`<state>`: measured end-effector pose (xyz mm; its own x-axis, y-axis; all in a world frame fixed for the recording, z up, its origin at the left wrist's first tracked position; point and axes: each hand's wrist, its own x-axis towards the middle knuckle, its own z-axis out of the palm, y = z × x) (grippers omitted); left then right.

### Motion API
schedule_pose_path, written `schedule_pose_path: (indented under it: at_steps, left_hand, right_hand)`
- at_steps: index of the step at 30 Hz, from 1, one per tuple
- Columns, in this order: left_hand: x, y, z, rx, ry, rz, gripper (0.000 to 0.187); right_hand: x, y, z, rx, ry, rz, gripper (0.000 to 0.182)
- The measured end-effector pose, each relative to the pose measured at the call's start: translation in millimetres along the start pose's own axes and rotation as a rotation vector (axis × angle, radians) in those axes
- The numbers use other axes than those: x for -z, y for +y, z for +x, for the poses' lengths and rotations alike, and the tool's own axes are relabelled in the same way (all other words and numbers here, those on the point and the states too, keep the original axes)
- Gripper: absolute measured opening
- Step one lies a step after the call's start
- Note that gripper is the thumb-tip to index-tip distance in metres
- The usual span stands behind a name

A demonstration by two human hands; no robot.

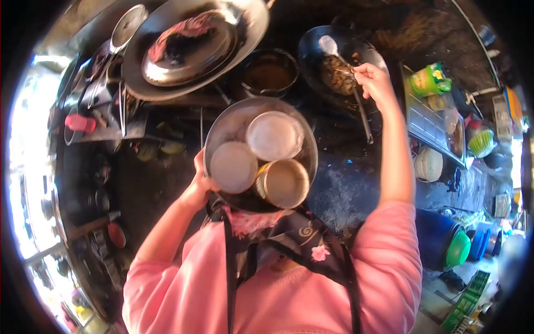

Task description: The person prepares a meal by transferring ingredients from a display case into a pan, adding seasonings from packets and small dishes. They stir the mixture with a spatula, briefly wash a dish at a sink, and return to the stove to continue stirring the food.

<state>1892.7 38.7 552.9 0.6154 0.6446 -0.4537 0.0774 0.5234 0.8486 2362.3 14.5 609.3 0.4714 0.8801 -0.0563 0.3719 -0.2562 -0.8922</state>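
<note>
My left hand (201, 181) grips the left rim of a round metal tray (233, 119) close to my body. Three round containers stand on it: one with white contents (275, 135), one with pale grey contents (233, 167) and a yellowish tin (283, 183). My right hand (374, 83) pinches the handle of a spoon (329, 45), whose bowl looks white. That spoon is over a dark wok (311, 50) with brownish shredded food (338, 75) in it. Below my right hand, a long metal handle (364, 119) sticks out over the wok's near edge.
A large tilted wok (133, 72) with a pink cloth (181, 34) is at upper left. Beside it sits a pot of brown liquid (270, 75). At right are a rack (431, 119), a green packet (431, 80) and a blue barrel (436, 236).
</note>
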Motion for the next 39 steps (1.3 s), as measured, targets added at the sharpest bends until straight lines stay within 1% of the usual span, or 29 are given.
schedule_pose_path:
  at_steps: [1,2,3,4,5,7,8,10,13,16,17,20,21,24,25,26,28,29,30,32,33,34,35,36,38,39]
  left_hand:
    - [-0.3,3.9,2.4,0.000,-0.018,0.008,0.094]
    - [-0.5,7.7,5.4,0.003,-0.036,0.015,0.095]
    - [-0.7,10.0,9.2,0.004,-0.051,0.026,0.095]
    - [-1.1,11.7,13.3,0.004,-0.069,0.033,0.096]
    - [-1.5,12.2,17.1,0.006,-0.088,0.041,0.096]
    - [-3.0,13.4,26.1,0.006,-0.130,0.060,0.098]
    - [-4.2,13.4,30.3,0.006,-0.149,0.063,0.098]
    - [-4.7,12.5,36.7,0.004,-0.182,0.090,0.099]
    - [-9.3,16.8,41.2,0.001,-0.212,0.108,0.099]
    - [-7.5,16.7,45.9,-0.016,-0.229,0.093,0.098]
    - [-4.8,14.9,48.3,-0.013,-0.229,0.095,0.098]
    - [-3.7,16.3,50.9,-0.003,-0.222,0.071,0.097]
    - [-4.8,17.1,50.9,-0.002,-0.222,0.058,0.096]
    - [-0.2,13.0,54.3,0.038,-0.214,0.022,0.097]
    - [1.0,12.9,55.6,0.046,-0.207,0.036,0.099]
    - [0.9,12.8,56.2,0.016,-0.219,0.046,0.099]
    - [2.0,12.0,59.0,-0.034,-0.233,0.055,0.100]
    - [1.0,17.4,56.8,-0.011,-0.242,0.066,0.101]
    - [-0.7,20.3,56.2,0.003,-0.242,0.085,0.101]
    - [-3.5,24.9,54.5,0.030,-0.231,0.120,0.102]
    - [-6.2,28.4,52.0,0.047,-0.196,0.131,0.099]
    - [-6.6,29.7,51.3,0.053,-0.181,0.136,0.099]
    - [-5.5,29.0,53.0,0.048,-0.180,0.136,0.099]
    - [-4.1,28.1,52.5,0.037,-0.181,0.134,0.098]
    - [-1.5,26.1,55.9,0.017,-0.185,0.128,0.098]
    - [0.1,24.7,56.8,0.007,-0.187,0.123,0.098]
  right_hand:
    - [-10.8,-25.2,-22.4,0.073,-0.124,-0.112,0.014]
    - [-29.9,-44.5,-43.7,0.269,-0.202,-0.212,0.011]
    - [-48.1,-66.2,-62.6,0.423,-0.261,-0.400,0.010]
    - [-68.1,-87.3,-81.7,0.543,-0.295,-0.482,0.011]
    - [-85.3,-94.5,-94.3,0.560,-0.341,-0.582,0.013]
    - [-116.6,-91.2,-107.9,0.680,-0.383,-0.789,0.009]
    - [-129.3,-89.7,-111.4,0.735,-0.391,-0.830,0.007]
    - [-153.5,-71.6,-108.8,0.760,-0.478,-0.839,0.009]
    - [-160.8,-56.4,-100.1,0.593,-0.673,-0.664,0.009]
    - [-142.5,-49.4,-94.4,0.431,-0.680,-0.498,0.010]
    - [-131.7,-54.2,-95.4,0.432,-0.650,-0.439,0.011]
    - [-103.3,-49.7,-94.0,0.258,-0.553,-0.245,0.017]
    - [-93.4,-45.7,-91.6,0.183,-0.560,-0.179,0.018]
    - [-60.8,-37.1,-82.6,0.042,-0.486,-0.010,0.016]
    - [-48.8,-40.8,-79.6,-0.029,-0.439,-0.023,0.016]
    - [-35.3,-39.4,-75.2,-0.074,-0.399,0.032,0.017]
    - [-11.1,-34.4,-63.0,-0.125,-0.266,0.017,0.017]
    - [0.1,-36.4,-56.9,-0.167,-0.195,-0.004,0.017]
    - [11.0,-30.0,-46.6,-0.180,-0.135,0.052,0.017]
    - [35.6,-15.7,-18.7,-0.278,-0.039,-0.001,0.016]
    - [50.3,20.8,10.2,-0.198,0.045,-0.125,0.018]
    - [44.5,19.1,21.9,-0.116,0.129,-0.247,0.020]
    - [48.1,14.6,30.9,-0.320,0.359,-1.043,0.022]
    - [47.6,15.7,29.4,-0.316,0.526,-1.172,0.021]
    - [54.4,-6.6,22.1,-0.242,0.388,-0.918,0.017]
    - [49.8,-31.2,8.9,-0.153,0.267,-0.842,0.015]
